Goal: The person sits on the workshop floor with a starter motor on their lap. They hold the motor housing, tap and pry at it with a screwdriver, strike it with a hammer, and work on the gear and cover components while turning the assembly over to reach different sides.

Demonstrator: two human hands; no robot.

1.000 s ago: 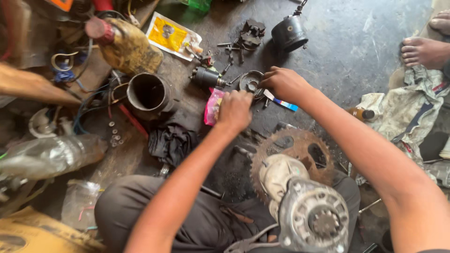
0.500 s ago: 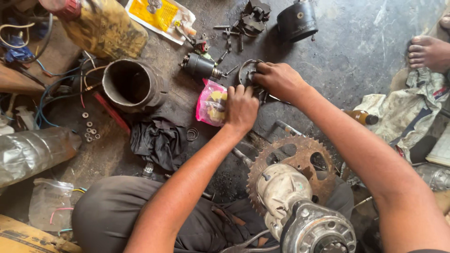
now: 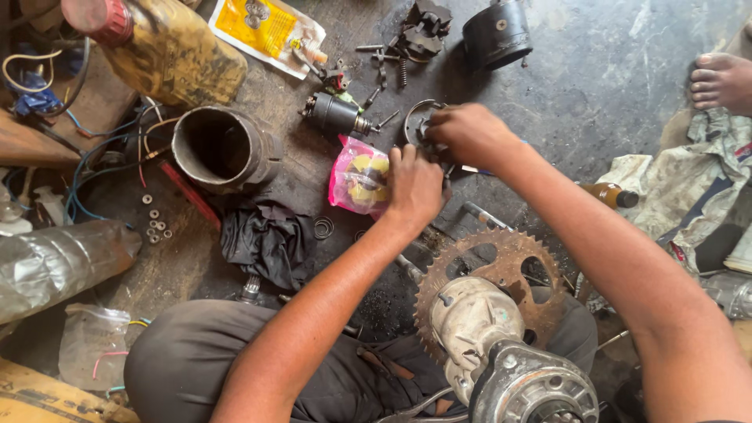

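Ring-shaped metal part (image 3: 419,125) on floor (image 3: 611,70): right hand (image 3: 468,133) clasps its rim, left hand (image 3: 413,186) closed alongside, steadying it.

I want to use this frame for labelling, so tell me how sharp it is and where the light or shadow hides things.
Head view: mostly sharp, with even daylight on the concrete floor; the left hand and right hand cover the round metal part they work on; the open metal cylinder is dark inside; the forearms at the bottom edge look stretched.

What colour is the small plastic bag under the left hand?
Pink, see-through, with yellow pieces inside; the small plastic bag shows best in the head view, beside the left hand.
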